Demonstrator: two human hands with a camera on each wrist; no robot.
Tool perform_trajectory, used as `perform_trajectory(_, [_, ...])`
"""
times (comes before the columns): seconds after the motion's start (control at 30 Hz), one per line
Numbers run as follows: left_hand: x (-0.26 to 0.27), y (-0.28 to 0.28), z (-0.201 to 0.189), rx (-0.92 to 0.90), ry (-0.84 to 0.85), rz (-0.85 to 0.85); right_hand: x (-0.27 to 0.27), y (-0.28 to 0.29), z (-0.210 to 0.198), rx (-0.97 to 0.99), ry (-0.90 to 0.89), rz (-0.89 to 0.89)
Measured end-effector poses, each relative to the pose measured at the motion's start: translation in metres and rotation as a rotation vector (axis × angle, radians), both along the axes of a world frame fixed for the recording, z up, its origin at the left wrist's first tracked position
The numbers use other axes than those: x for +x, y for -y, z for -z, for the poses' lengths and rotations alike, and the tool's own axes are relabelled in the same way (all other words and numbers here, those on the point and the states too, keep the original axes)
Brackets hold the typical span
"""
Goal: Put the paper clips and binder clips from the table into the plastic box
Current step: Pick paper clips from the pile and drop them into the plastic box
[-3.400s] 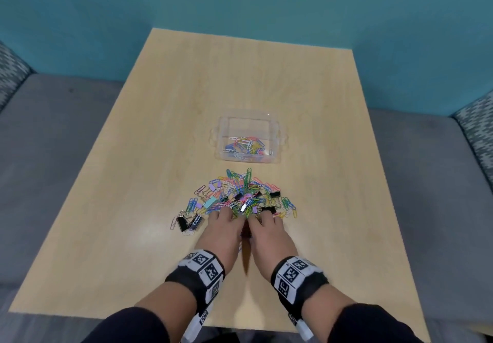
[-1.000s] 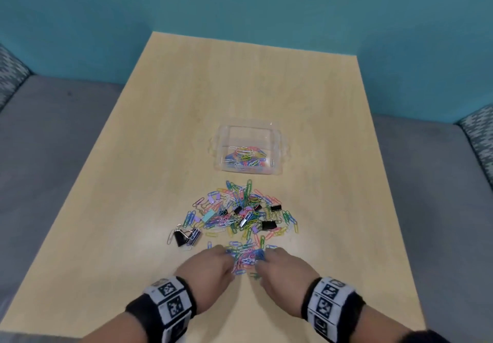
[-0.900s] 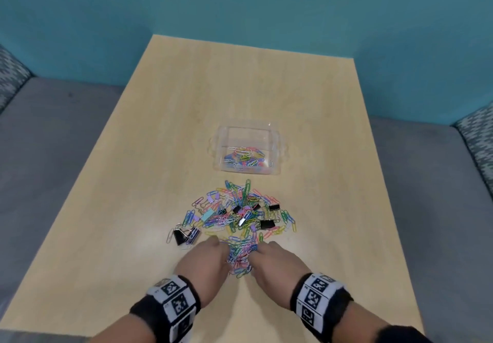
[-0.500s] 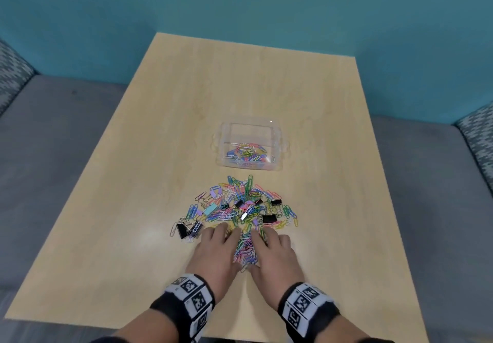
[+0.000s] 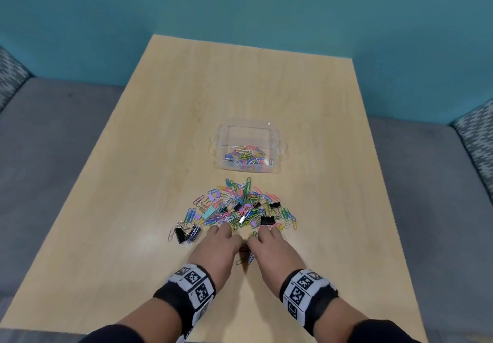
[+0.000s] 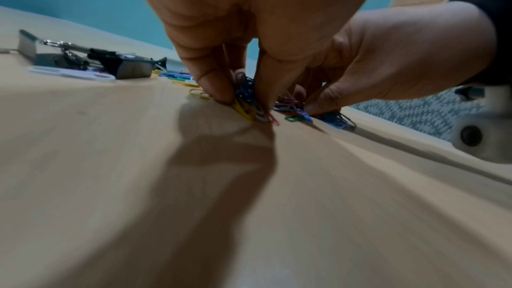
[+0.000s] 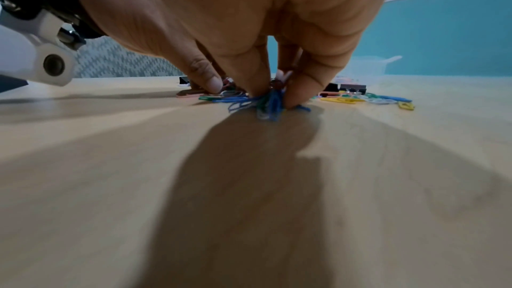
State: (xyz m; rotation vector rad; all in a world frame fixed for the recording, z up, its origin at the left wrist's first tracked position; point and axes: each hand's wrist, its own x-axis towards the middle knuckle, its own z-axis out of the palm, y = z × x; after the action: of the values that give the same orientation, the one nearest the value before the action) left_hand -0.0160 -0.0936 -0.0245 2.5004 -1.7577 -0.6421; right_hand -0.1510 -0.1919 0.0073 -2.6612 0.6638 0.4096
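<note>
**Both hands pinch clips at the near edge of the pile**

The paper clips (image 5: 241, 208) lie heaped on the table (image 5: 149, 156), with black binder clips (image 5: 267, 220) among them, just in front of the plastic box (image 5: 249, 153), which already holds some clips. From the head view, the left hand (image 5: 217, 249) and right hand (image 5: 274, 252) sit side by side at the pile's near edge, and their fingertips are hidden. The wrist views show them: left fingers (image 6: 213, 82) are curled round a blue-and-yellow bunch pressed to the wood; right fingers (image 7: 302, 87) pinch a blue-green bunch. A separate binder clip (image 5: 181, 234) lies left of the hands.
</note>
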Motion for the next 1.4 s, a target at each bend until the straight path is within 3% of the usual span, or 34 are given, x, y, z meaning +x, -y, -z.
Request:
perform_trajectory(0.3, [0.007, 0.002, -0.014, 0.033, -0.061, 0.078, 0.001, 0.013, -0.01, 0.036, -0.072, -0.053])
perform_trajectory(0.47, [0.013, 0.007, -0.022, 0.083, -0.117, 0.033, 0.001, 0.025, -0.006, 0.148, -0.067, -0.057])
perform_trajectory(0.6, [0.027, 0.016, -0.042, 0.122, -0.288, 0.011, 0.003, 0.046, -0.015, 0.276, -0.084, -0.049])
perform_trajectory(0.77, [0.068, 0.056, -0.076, 0.132, -0.336, -0.017, 0.033, 0.084, -0.044, 0.297, -0.081, -0.115])
perform_trajectory(0.97, [0.119, 0.13, -0.102, -0.045, -0.305, -0.27, 0.097, 0.154, -0.07, 0.311, 0.041, 0.173])
perform_trajectory(1.13, [0.129, 0.168, -0.099, -0.112, -0.261, -0.29, 0.127, 0.187, -0.067, 0.239, 0.126, 0.336])
perform_trajectory(1.27, [0.129, 0.152, -0.093, -0.168, -0.23, -0.327, 0.108, 0.178, -0.07, 0.285, 0.147, 0.403])
perform_trajectory(1.4, [0.111, 0.09, -0.092, -0.209, -0.268, -0.329, 0.053, 0.14, -0.066, 0.279, 0.165, 0.395])
